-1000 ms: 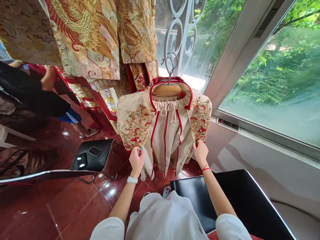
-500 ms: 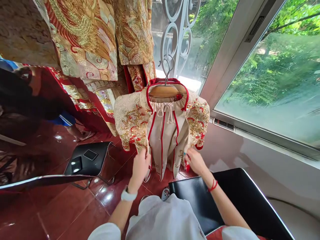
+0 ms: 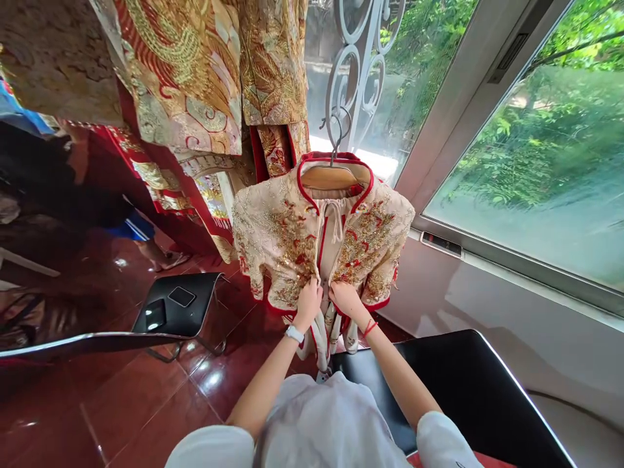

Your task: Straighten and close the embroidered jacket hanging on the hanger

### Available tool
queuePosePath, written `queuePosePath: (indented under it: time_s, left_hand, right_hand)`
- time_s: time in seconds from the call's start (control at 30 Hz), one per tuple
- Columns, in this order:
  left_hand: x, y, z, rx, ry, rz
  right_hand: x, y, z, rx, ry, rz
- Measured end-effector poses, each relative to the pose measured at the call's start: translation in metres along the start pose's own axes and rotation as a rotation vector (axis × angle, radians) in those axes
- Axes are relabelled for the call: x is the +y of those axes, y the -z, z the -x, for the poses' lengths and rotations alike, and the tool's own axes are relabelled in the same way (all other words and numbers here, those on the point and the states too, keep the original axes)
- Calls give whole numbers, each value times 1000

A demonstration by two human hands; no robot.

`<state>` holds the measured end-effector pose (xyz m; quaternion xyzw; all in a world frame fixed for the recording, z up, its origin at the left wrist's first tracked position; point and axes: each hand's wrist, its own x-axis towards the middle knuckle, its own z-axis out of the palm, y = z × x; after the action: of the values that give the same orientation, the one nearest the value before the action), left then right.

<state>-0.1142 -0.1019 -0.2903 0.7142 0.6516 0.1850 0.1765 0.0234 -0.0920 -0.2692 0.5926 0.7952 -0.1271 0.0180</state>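
An embroidered cream jacket [image 3: 277,234] with red trim and gold beading hangs on a wooden hanger [image 3: 329,177], whose metal hook sits on the window grille. Inside it are cream trousers [image 3: 333,244] with a drawstring and red stripes, visible through the narrow front gap. My left hand [image 3: 309,303] is closed on the jacket's front edge at the left of the gap. Gripping the opposite front edge, my right hand [image 3: 345,298] is a short way from the left. Both fists are near the lower part of the jacket; the fingertips are partly hidden.
More embroidered garments [image 3: 190,71] hang at the upper left. A black chair [image 3: 178,305] with two phones on its seat stands left. Another black chair [image 3: 439,383] is close on my right. A grey window frame [image 3: 439,123] and scrolled grille [image 3: 344,84] are ahead.
My hands have come together, drawing the two jacket fronts inward over the trousers. The gap between the fronts is now much narrower.
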Motion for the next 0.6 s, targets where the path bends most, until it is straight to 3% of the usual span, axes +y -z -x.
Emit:
queuePosePath:
  time_s: [0.2,0.4,0.5,0.6]
  left_hand:
    - [-4,-5,-18,106,16,90]
    - [-40,3,6,150,-25,162]
    - [-54,26,26,209,-139,273]
    - [-66,74,29,380,-191,351]
  right_hand:
    - [2,-10,2,88,-33,-56]
    - [20,-32,29,258,-155,-205]
    - [31,-26,47,345,-66,-306]
    - [58,13,56,526,-9,-435]
